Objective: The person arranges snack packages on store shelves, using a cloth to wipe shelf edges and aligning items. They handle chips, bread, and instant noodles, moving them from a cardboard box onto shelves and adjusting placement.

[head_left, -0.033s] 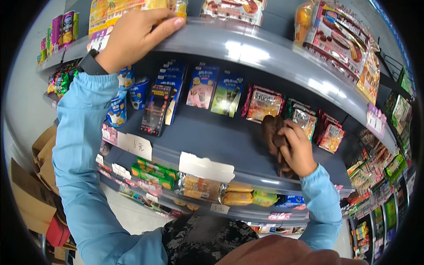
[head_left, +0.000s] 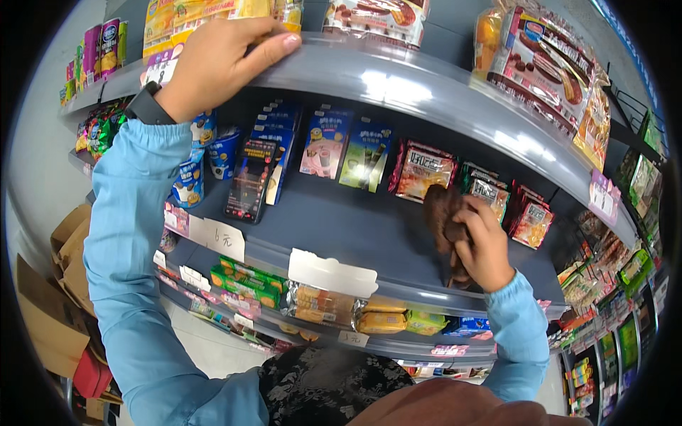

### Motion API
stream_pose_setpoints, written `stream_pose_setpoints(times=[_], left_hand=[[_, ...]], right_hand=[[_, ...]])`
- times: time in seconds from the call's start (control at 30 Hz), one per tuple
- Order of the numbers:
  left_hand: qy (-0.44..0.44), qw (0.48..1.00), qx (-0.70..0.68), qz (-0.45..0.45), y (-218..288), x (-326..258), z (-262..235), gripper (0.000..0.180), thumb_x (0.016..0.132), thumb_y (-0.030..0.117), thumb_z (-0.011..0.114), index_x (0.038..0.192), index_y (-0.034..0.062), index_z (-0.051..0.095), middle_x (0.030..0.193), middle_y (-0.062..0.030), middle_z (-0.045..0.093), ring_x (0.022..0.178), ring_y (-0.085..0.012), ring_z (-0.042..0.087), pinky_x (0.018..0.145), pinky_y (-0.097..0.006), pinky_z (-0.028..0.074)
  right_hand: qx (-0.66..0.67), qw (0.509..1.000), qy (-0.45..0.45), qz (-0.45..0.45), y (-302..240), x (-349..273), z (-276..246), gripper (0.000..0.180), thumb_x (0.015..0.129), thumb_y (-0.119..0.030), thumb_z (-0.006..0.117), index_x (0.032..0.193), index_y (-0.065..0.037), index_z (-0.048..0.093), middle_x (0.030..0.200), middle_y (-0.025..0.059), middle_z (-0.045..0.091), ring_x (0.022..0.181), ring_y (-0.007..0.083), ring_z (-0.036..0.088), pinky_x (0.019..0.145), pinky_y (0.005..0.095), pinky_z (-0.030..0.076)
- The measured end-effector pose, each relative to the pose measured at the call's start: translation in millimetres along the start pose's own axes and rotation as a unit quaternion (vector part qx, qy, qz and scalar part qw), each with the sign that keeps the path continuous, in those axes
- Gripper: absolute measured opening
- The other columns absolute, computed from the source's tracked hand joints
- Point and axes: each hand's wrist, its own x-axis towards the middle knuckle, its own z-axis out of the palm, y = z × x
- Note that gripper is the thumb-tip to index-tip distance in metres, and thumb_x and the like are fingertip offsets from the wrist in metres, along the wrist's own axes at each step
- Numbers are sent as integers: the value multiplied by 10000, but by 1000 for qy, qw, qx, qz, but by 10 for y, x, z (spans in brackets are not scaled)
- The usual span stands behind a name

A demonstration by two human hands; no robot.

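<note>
Bunched in my right hand (head_left: 485, 241) is a dark brown cloth (head_left: 443, 220), closed between thumb and fingers. It hangs down to the grey middle shelf (head_left: 334, 219), in front of red and green snack packets (head_left: 486, 190). Up at the left, my left hand (head_left: 224, 62) grips the front edge of the upper shelf (head_left: 341, 62), its thumb stretched along the lip. Its other fingers are partly hidden, next to yellow snack packages (head_left: 165, 27). A dark wristband (head_left: 148, 104) circles my left wrist.
A phone with a lit screen (head_left: 251, 181) leans on blue boxes (head_left: 283, 153) at the left of the middle shelf, near blue cups (head_left: 190, 179). Two upright boxes (head_left: 364, 154) stand mid-shelf. Bagged cakes (head_left: 543, 64) overhang the upper shelf. Cardboard boxes (head_left: 50, 312) sit at lower left.
My right hand has shifted slightly to the right with the cloth, whose folds have changed a little. My left hand stays on the upper shelf's edge.
</note>
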Motion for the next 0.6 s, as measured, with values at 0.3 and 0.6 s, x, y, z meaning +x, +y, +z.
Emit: stream_pose_setpoints(times=[0.3,0.6], left_hand=[[102,993,5,59,33,2,99,735,727,722,772,913,12,746,740,-167,686,700,-363,694,633,-433,540],[143,987,-7,70,49,19,124,715,687,709,806,709,21,610,691,-147,612,643,-361,644,561,-456,494]], right_hand=[[-126,972,168,-108,-873,263,-1127,326,856,-110,726,1167,-77,633,1357,252,589,1245,407,596,1070,491,464],[-109,992,61,-3,-266,2275,-1533,463,877,25,542,1329,-67,582,1208,172,704,1150,285,677,1009,363,511]])
